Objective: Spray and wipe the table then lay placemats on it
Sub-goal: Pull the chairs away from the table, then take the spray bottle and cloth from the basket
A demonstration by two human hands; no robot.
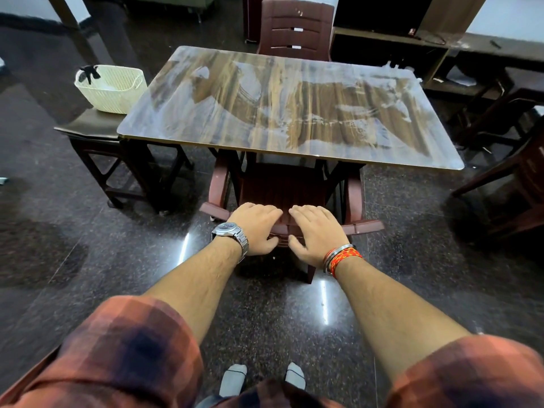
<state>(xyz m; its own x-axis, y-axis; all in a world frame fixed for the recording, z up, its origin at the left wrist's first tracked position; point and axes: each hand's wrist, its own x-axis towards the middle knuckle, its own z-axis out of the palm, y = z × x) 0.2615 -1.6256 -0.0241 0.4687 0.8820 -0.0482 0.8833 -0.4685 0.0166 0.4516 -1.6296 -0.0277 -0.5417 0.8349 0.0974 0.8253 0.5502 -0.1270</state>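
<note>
The wood-grain table (182,113) stands ahead of me, its top streaked with whitish smears across most of the surface. A dark red plastic chair (282,187) is tucked under its near edge. My left hand (256,228), with a metal watch, and my right hand (318,231), with red thread and a bangle, both grip the top of the chair's backrest, fingers over the far side and thumbs on the near side. No cloth, spray bottle or placemat is visible on the table.
A cream woven basket (112,89) with a black item (88,72) poking out sits on a dark stool (88,128) left of the table. Another red chair (297,28) stands at the far side, a dark wooden chair (515,178) at right, and low shelving (388,45) behind.
</note>
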